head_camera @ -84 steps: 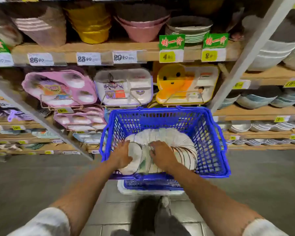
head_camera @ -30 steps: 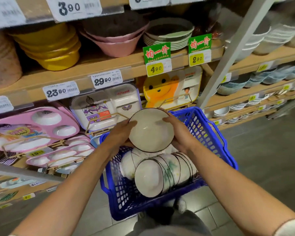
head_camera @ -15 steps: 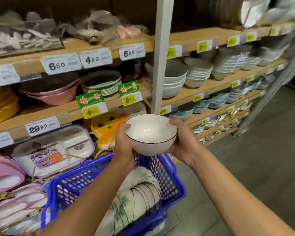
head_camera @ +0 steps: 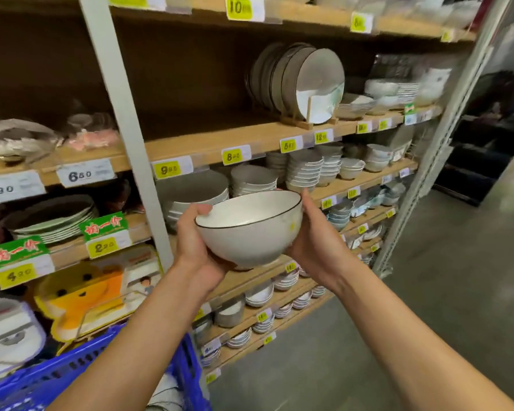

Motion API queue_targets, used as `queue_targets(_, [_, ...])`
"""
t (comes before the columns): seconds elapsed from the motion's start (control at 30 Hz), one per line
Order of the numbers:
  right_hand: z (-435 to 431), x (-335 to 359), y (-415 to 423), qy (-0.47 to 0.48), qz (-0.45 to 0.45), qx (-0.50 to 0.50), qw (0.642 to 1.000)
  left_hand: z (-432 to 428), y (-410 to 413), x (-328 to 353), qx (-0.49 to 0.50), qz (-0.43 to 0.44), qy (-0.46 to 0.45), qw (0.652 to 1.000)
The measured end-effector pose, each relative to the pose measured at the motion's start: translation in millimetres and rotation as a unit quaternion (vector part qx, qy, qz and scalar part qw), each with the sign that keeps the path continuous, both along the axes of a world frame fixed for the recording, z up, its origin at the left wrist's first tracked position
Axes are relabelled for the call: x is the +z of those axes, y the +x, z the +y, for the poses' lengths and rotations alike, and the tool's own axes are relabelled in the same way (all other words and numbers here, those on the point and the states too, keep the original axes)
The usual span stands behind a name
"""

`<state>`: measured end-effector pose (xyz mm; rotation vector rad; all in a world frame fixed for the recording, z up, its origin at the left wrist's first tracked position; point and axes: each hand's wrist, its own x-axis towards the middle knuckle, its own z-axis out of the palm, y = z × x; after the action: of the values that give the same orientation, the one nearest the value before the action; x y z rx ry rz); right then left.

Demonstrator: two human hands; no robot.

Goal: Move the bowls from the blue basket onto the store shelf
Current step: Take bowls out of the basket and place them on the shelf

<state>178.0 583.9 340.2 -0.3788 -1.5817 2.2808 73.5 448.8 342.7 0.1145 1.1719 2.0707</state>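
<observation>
Bowl, white with a thin dark rim, hangs mouth-up in front of the store shelf, held between the left grip and right grip, both curled round its sides. Blue basket lies low left, under the left forearm.

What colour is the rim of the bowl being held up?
The bowl is white with a thin black line round its rim, seen plainly in the head view.
</observation>
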Motion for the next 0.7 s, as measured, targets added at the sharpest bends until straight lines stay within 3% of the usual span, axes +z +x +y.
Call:
queue_targets(0.3, [76.2,39.3,-47.6,-0.023,0.064,0.039,0.997,84.6,-58.2,45.2,-0.02,0.027,0.015,0.999])
queue_targets(0.47, [113.2,49.8,-107.8,-0.081,0.096,-0.025,0.992,127.4,-106.1,62.9,0.005,0.139,0.057,0.989])
queue_targets(0.7, [164.3,84.3,-181.1,-0.111,0.072,-0.045,0.99,168.8,-164.2,85.9,0.081,0.239,0.008,0.968])
